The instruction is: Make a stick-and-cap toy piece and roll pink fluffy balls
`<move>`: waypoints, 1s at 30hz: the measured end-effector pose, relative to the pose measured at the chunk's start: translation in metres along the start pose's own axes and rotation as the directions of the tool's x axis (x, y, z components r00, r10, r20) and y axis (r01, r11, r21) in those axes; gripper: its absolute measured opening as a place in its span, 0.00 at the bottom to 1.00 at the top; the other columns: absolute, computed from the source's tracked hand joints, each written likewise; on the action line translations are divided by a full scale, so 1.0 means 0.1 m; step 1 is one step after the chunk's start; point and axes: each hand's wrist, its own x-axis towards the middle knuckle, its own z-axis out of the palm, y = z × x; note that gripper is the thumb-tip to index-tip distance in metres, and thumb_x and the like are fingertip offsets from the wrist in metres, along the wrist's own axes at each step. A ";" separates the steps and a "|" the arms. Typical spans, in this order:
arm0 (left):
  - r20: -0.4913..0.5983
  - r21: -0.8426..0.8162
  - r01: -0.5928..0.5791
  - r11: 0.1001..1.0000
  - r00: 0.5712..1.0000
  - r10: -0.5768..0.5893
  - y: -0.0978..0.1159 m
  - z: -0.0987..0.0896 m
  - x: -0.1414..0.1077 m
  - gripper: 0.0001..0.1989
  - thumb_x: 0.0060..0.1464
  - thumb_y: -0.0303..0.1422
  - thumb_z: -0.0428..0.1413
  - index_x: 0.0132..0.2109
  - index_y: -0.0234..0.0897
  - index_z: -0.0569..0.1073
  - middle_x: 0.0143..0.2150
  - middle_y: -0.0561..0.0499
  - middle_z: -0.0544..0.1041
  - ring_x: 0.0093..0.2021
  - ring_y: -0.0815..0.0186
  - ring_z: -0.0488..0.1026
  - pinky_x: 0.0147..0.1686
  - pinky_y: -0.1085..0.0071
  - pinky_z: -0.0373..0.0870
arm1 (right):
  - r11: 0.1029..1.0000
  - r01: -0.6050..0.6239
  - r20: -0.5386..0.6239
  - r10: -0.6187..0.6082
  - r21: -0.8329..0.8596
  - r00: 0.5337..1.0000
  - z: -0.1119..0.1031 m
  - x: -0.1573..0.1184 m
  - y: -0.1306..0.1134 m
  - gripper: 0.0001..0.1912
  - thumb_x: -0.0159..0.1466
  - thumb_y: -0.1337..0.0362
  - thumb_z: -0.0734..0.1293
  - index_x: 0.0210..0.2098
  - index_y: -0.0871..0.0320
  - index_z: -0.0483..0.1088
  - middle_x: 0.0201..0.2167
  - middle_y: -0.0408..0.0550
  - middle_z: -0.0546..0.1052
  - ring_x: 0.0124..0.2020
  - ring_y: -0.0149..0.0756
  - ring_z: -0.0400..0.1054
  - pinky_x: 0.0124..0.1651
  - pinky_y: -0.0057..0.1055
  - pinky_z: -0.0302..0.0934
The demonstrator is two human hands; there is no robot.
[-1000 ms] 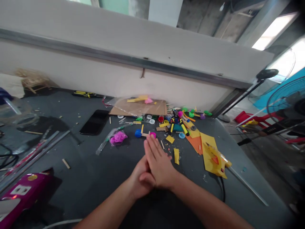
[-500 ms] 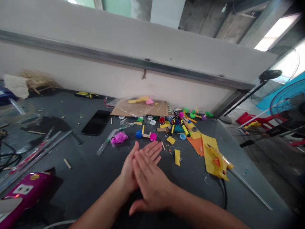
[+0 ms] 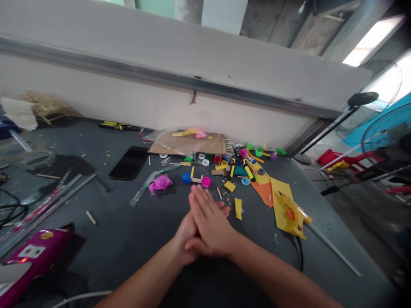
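My right hand lies palm down across my left hand, the two palms pressed together above the dark table. The right fingers are stretched out and point away from me. Most of the left hand is covered, with its fingertips showing at the right; anything between the palms is hidden. Just beyond the fingertips sits a small piece with a blue cap and a pink cap joined by a stick. A pink lump in clear plastic lies to its left.
A black phone and a magenta tool are on the left. Bottle caps and pliers lie near the cardboard. A yellow glue gun rests on yellow sheets at the right, beside a fan.
My right hand has slid forward over the left and its thumb has drawn in. My left hand has shifted slightly right and is now more covered.
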 end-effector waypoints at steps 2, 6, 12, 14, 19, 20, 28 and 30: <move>-0.003 0.005 0.046 0.999 0.999 -0.046 -0.02 0.00 0.01 0.26 0.57 0.48 0.43 0.57 0.43 0.65 0.58 0.47 0.68 0.63 0.57 0.55 0.60 0.58 0.49 | 0.998 -0.057 -0.014 0.057 0.006 0.998 -0.01 0.01 0.06 0.53 0.58 0.35 0.48 0.64 0.75 0.36 0.66 0.66 0.41 0.67 0.52 0.32 0.65 0.52 0.38; -0.043 -0.025 -0.044 0.999 0.998 0.043 0.05 -0.05 0.01 0.29 0.57 0.50 0.42 0.54 0.35 0.69 0.56 0.43 0.70 0.63 0.56 0.55 0.59 0.62 0.51 | 0.994 0.110 0.043 -0.111 0.023 0.993 0.01 0.00 0.00 0.52 0.58 0.35 0.48 0.63 0.75 0.40 0.65 0.67 0.43 0.67 0.52 0.32 0.66 0.50 0.36; -0.053 -0.079 -0.006 0.997 0.999 0.002 0.01 0.00 -0.02 0.16 0.59 0.40 0.47 0.40 0.38 0.76 0.34 0.48 0.77 0.40 0.66 0.74 0.47 0.72 0.66 | 0.988 -0.148 -0.009 0.148 -0.039 0.989 0.01 0.04 0.24 0.47 0.61 0.38 0.43 0.64 0.73 0.39 0.66 0.66 0.40 0.66 0.55 0.30 0.63 0.58 0.29; -0.014 -0.059 0.027 0.998 1.000 -0.027 0.02 0.02 -0.05 0.12 0.58 0.32 0.49 0.41 0.32 0.75 0.30 0.49 0.75 0.32 0.71 0.72 0.42 0.75 0.68 | 0.970 -0.232 -0.046 0.229 -0.067 0.972 0.00 0.03 0.39 0.46 0.61 0.39 0.45 0.64 0.71 0.38 0.66 0.66 0.39 0.66 0.56 0.29 0.62 0.60 0.28; -0.104 0.125 -0.097 0.987 0.988 0.110 0.13 -0.03 -0.05 0.11 0.54 0.22 0.53 0.45 0.30 0.74 0.34 0.48 0.76 0.29 0.74 0.71 0.32 0.80 0.69 | 0.981 -0.185 -0.076 0.180 -0.065 0.981 -0.03 -0.01 0.47 0.43 0.61 0.40 0.52 0.64 0.63 0.45 0.66 0.58 0.46 0.66 0.53 0.34 0.63 0.58 0.29; -0.125 0.141 -0.116 0.983 0.983 0.133 0.14 -0.05 -0.03 0.10 0.54 0.23 0.53 0.44 0.31 0.74 0.35 0.48 0.76 0.30 0.74 0.72 0.31 0.80 0.70 | 0.984 -0.168 -0.090 0.163 -0.060 0.983 -0.04 -0.02 0.45 0.39 0.61 0.41 0.54 0.63 0.60 0.49 0.65 0.55 0.50 0.66 0.52 0.37 0.63 0.58 0.28; -0.118 0.137 -0.103 0.985 0.986 0.120 0.11 -0.16 0.03 0.08 0.56 0.28 0.54 0.42 0.32 0.74 0.34 0.50 0.76 0.30 0.74 0.73 0.37 0.76 0.72 | 0.993 -0.111 -0.309 0.120 0.046 0.943 0.06 -0.04 0.47 0.14 0.62 0.51 0.62 0.40 0.51 0.73 0.50 0.42 0.73 0.60 0.45 0.54 0.65 0.52 0.31; -0.086 0.190 -0.054 0.980 0.994 0.072 0.10 -0.17 0.02 0.08 0.56 0.31 0.54 0.40 0.32 0.75 0.34 0.48 0.77 0.34 0.69 0.74 0.41 0.69 0.72 | 0.990 -0.108 -0.343 0.131 0.085 0.930 0.07 -0.04 0.50 0.12 0.61 0.52 0.63 0.37 0.50 0.74 0.48 0.41 0.74 0.59 0.44 0.56 0.65 0.51 0.33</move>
